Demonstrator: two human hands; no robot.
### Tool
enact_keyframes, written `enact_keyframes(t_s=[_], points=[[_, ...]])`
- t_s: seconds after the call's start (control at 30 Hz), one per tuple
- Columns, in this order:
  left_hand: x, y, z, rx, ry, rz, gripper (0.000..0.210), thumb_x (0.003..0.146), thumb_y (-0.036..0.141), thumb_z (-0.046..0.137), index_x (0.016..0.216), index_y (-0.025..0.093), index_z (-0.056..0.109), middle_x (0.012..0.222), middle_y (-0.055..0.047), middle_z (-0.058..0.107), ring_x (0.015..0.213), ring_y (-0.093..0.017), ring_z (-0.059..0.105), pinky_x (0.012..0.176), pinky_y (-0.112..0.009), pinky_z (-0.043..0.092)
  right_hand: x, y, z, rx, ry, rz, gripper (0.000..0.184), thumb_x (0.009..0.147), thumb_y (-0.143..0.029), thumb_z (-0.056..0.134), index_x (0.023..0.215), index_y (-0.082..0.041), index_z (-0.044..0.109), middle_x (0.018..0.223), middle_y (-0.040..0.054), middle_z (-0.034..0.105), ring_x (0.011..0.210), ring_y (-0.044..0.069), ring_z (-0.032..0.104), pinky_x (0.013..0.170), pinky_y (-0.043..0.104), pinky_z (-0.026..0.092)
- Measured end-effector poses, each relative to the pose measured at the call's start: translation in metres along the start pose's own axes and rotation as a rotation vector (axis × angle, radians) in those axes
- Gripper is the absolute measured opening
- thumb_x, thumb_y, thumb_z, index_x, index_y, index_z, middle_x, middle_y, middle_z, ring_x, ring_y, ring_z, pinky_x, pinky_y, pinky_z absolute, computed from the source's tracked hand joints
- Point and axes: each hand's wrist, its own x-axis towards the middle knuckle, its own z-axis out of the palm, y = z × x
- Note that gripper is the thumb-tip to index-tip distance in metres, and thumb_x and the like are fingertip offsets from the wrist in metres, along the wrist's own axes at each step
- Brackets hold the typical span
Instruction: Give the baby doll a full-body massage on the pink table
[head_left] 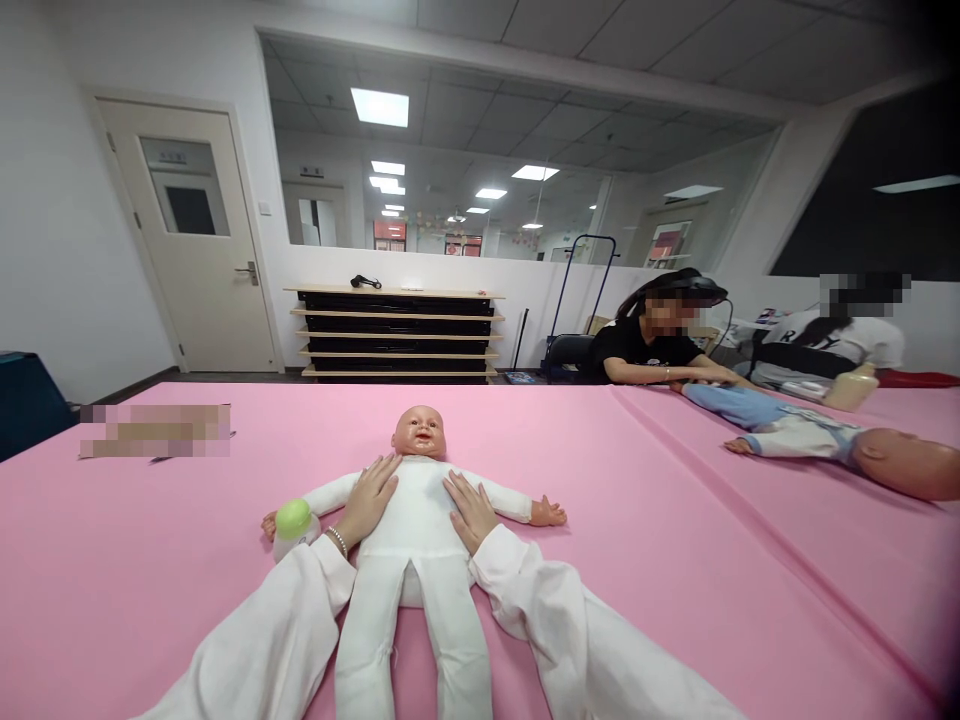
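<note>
A baby doll [416, 515] with a white cloth body lies on its back, head away from me and arms spread. My left hand [369, 497] rests flat on the left side of its chest, fingers stretched toward the neck. On the right side of the chest lies my right hand [471, 508], its fingers extended and slightly apart. Neither hand grips anything. Beside my left wrist stands a small white bottle with a green cap [293, 522], partly covering the doll's arm near its hand.
Pink sheeting [622, 600] covers the table. At the right, a person in black [649, 345] reaches to another doll [810, 425] in blue and white. A pump bottle [851, 388] stands behind that doll. A blurred flat item [157, 430] lies at the far left.
</note>
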Motion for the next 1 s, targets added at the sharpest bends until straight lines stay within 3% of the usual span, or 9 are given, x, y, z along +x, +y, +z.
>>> enact_keyframes(t_s=[0.17,0.27,0.43,0.53,1.0], points=[[-0.004,0.0,0.002,0.086,0.215,-0.097,0.041,0.088,0.03,0.032,0.124,0.018,0.049,0.133,-0.008,0.046,0.13,-0.025,0.032,0.107,-0.05,0.02,0.0,0.0,0.001,0.021,0.018,0.015,0.052,0.089,-0.039,0.024,0.137,-0.02,0.028,0.143,0.01,0.028,0.133,0.025,0.025,0.103,0.057,0.023],[-0.006,0.006,-0.002,0.112,0.274,-0.107,0.041,0.087,0.027,0.033,0.12,0.015,0.053,0.128,-0.01,0.051,0.126,-0.025,0.039,0.106,-0.049,0.023,-0.001,0.0,0.001,0.035,0.02,0.015,0.052,0.088,-0.037,0.024,0.137,-0.02,0.028,0.143,0.0101,0.029,0.133,0.024,0.025,0.104,0.056,0.023],[-0.007,0.006,-0.003,0.01,0.164,0.056,0.041,0.089,0.03,0.031,0.125,0.022,0.048,0.133,-0.004,0.047,0.127,-0.017,0.037,0.108,-0.043,0.024,-0.001,0.002,0.001,0.067,0.026,0.013,0.052,0.088,-0.036,0.024,0.137,-0.02,0.027,0.142,0.0108,0.03,0.133,0.024,0.025,0.104,0.056,0.022],[-0.005,0.003,-0.001,-0.052,0.078,0.061,0.041,0.091,0.033,0.029,0.126,0.022,0.047,0.136,-0.003,0.043,0.128,-0.015,0.035,0.109,-0.04,0.023,-0.002,0.002,0.0,0.074,0.011,0.016,0.052,0.088,-0.036,0.024,0.137,-0.018,0.028,0.142,0.0118,0.031,0.133,0.025,0.025,0.104,0.057,0.022],[-0.002,-0.001,0.003,-0.127,0.105,0.052,0.04,0.09,0.031,0.031,0.123,0.019,0.05,0.133,-0.003,0.047,0.127,-0.015,0.037,0.109,-0.039,0.026,0.001,-0.008,-0.014,0.157,0.023,0.028,0.05,0.086,-0.03,0.028,0.133,-0.014,0.035,0.141,0.012,0.032,0.133,0.024,0.025,0.106,0.057,0.016]])
